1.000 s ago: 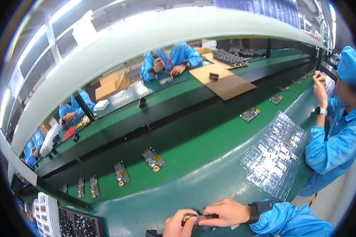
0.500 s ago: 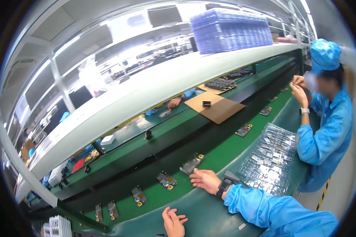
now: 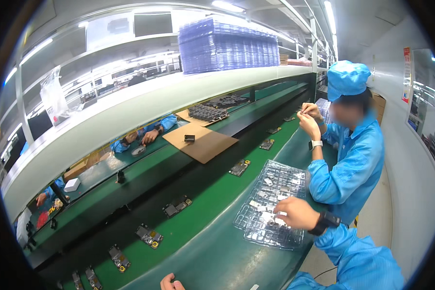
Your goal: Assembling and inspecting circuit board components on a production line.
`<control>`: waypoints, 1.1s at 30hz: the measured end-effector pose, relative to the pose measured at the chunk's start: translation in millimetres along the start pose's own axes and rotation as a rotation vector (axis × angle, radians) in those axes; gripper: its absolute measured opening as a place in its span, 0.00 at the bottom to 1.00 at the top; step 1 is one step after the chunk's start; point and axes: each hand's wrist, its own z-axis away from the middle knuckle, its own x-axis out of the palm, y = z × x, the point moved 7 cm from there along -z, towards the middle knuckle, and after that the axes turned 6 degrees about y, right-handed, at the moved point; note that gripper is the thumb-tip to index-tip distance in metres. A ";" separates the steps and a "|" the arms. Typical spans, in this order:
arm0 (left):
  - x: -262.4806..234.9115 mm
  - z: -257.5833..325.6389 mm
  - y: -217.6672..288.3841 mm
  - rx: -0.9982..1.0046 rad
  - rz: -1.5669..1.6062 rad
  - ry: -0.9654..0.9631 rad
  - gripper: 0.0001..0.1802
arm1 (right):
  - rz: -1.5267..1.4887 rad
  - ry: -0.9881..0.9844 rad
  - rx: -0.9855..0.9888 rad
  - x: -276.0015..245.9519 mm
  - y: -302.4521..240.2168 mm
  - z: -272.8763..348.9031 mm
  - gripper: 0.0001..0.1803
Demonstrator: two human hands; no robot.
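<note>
Head view: a red poster (image 3: 406, 77) hangs on the right wall (image 3: 408, 150), its print too small to read. The clear tray (image 3: 275, 239) lies on the green table (image 3: 217, 251), long axis running away and slightly right, its right side by the table's edge and a co-worker's sleeve (image 3: 326, 186). Over it hangs the right hand (image 3: 297, 213), grip half curled — on what, I can't tell. Table stretches from tray to left hand (image 3: 171, 282), mostly cut off — its grip I can't tell either

Bluish plastic stack (image 3: 229, 46) — white shelf (image 3: 130, 106) beneath, brown cardboard (image 3: 203, 149), blue-capped co-worker (image 3: 350, 150)
</note>
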 end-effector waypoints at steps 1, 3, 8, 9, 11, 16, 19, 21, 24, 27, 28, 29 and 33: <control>0.5 0.2 1.5 0.007 0.001 0.000 0.17 | 0.065 -0.002 0.060 -0.1 24.5 -0.9 0.10; 4.0 1.8 6.0 0.086 -0.032 -0.009 0.17 | 0.180 -0.014 0.139 5.7 73.0 -4.0 0.10; 7.1 6.8 10.9 0.119 -0.068 -0.021 0.17 | 0.020 -0.299 0.031 35.4 104.9 -15.6 0.20; 7.5 6.7 11.7 0.132 -0.069 -0.013 0.17 | 0.016 -0.296 0.032 37.0 111.0 -20.0 0.20; 10.3 6.7 11.2 0.147 -0.073 -0.012 0.17 | -0.100 -0.328 -0.169 40.9 106.9 -23.5 0.21; 9.6 4.8 6.6 0.122 -0.106 -0.022 0.17 | 0.047 -0.410 -0.210 45.7 100.1 -40.1 0.17; 5.8 3.0 7.0 0.119 -0.076 0.004 0.17 | 0.069 -0.393 -0.282 30.0 84.0 -54.2 0.10; 7.9 -1.1 9.7 0.135 -0.069 -0.003 0.16 | -0.028 -0.478 0.010 16.2 65.8 -60.3 0.09; 19.1 7.0 13.7 0.039 0.132 -0.173 0.16 | -0.564 -0.300 -0.098 24.9 -41.8 -40.9 0.09; 46.3 37.7 15.8 -0.049 0.637 -0.306 0.16 | -1.060 -0.535 -0.026 70.4 -155.1 -3.1 0.10; 46.8 41.8 13.1 -0.015 0.516 -0.302 0.14 | -1.086 -0.501 -0.014 59.6 -185.6 -0.5 0.14; 43.4 46.3 10.6 0.018 0.392 -0.299 0.14 | -1.064 -0.432 -0.112 70.3 -201.8 4.0 0.17; 45.9 38.8 8.5 -0.279 0.490 -0.425 0.20 | -1.046 -0.107 -0.384 79.9 -211.6 2.6 0.18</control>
